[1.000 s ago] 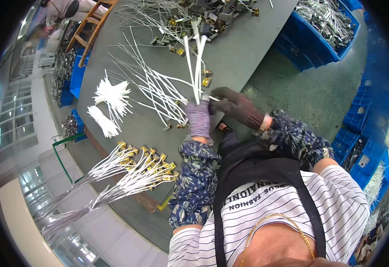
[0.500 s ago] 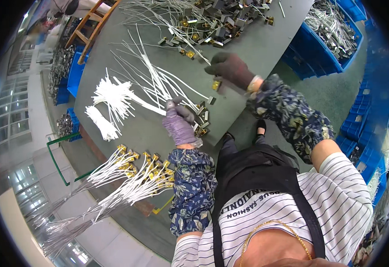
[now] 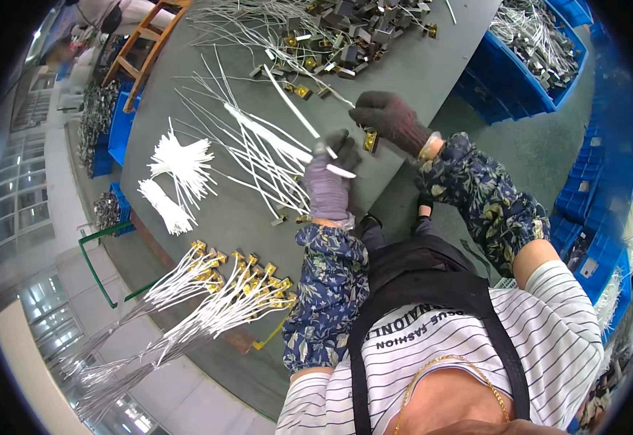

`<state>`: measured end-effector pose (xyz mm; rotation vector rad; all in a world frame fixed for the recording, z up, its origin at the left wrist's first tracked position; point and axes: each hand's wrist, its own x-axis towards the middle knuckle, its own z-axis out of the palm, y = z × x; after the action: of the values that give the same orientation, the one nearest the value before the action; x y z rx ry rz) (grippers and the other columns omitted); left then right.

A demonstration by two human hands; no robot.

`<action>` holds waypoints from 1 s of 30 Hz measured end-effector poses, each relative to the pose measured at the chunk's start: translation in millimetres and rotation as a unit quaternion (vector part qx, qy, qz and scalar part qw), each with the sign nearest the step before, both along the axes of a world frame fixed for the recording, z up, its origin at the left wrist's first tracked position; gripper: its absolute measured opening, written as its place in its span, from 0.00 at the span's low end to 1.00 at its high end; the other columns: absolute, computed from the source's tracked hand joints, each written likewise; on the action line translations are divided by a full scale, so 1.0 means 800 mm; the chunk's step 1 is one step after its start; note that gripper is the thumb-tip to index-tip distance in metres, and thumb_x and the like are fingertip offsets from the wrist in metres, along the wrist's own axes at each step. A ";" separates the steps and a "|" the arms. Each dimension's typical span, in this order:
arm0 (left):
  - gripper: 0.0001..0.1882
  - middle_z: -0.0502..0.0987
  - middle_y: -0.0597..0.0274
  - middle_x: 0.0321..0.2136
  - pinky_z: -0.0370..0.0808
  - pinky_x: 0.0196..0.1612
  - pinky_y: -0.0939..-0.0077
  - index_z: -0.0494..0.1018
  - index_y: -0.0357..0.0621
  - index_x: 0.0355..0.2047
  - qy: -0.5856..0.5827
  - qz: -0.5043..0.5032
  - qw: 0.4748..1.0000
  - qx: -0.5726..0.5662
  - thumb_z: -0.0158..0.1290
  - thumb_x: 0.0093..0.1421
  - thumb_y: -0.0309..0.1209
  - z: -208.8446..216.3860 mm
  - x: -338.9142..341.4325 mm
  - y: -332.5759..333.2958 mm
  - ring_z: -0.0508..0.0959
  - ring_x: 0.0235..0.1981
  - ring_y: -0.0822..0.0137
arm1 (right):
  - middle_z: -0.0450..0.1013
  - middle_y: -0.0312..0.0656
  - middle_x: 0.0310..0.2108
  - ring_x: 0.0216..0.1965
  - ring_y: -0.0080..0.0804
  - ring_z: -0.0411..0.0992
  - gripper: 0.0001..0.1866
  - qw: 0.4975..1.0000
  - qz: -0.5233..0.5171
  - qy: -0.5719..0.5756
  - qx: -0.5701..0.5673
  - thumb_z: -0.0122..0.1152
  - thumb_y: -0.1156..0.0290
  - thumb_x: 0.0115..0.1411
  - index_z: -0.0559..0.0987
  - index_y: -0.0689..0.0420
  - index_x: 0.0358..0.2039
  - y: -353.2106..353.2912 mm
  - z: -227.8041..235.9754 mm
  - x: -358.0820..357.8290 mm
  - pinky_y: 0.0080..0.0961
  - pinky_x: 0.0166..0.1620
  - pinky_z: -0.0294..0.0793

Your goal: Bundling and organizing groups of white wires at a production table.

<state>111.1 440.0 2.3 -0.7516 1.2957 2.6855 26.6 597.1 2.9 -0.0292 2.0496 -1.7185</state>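
Note:
My left hand, in a purple-grey glove, is closed around thin white tubes. One long white tube slants up from its fingers, and a short white end pokes out across the palm. Just right of it, my right hand wears a dark maroon glove and pinches a thin wire lead. A small yellow-and-black block hangs under those fingers, at the lead's end as far as I can see. Left of my left hand lie wired parts with white-sleeved leads; their blocks are mostly hidden by the hand and sleeve.
Dark and yellow blocks with leads are heaped on the grey table. Two bundles of white tubes lie left. Finished-looking wired bunches rest at the near left edge. A blue crate of wired parts stands right, a wooden stool far left.
My left hand has moved right and slightly up, off the row of dark blocks, and the tubes in it now point upward. My right hand has shifted a little right and down, carrying the block.

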 end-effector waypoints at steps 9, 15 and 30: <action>0.13 0.77 0.60 0.27 0.74 0.33 0.75 0.76 0.36 0.37 0.026 -0.064 0.996 -0.057 0.49 0.62 0.35 -0.035 0.003 0.045 0.77 0.29 0.69 | 0.72 0.50 0.28 0.28 0.43 0.70 0.15 0.893 0.035 0.351 0.281 0.59 0.60 0.52 0.77 0.58 0.34 0.031 -0.007 0.010 0.34 0.33 0.68; 0.14 0.77 0.63 0.20 0.72 0.19 0.77 0.77 0.40 0.29 -0.036 0.001 0.995 -0.096 0.56 0.54 0.39 -0.072 -0.040 0.028 0.75 0.17 0.70 | 0.67 0.37 0.26 0.28 0.28 0.67 0.06 0.969 -0.041 0.245 0.018 0.56 0.68 0.56 0.73 0.57 0.29 0.056 0.036 0.118 0.23 0.30 0.66; 0.14 0.75 0.61 0.19 0.72 0.26 0.71 0.75 0.37 0.31 -0.083 -0.153 0.870 -0.461 0.52 0.58 0.37 0.012 -0.004 0.024 0.74 0.19 0.66 | 0.66 0.36 0.21 0.21 0.25 0.64 0.08 0.987 -0.075 0.141 0.018 0.57 0.68 0.58 0.72 0.59 0.28 0.027 0.001 0.077 0.24 0.26 0.62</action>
<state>108.1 459.3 12.1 -0.7044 2.3964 1.6109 87.9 618.5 3.5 -0.1149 2.3382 -1.8574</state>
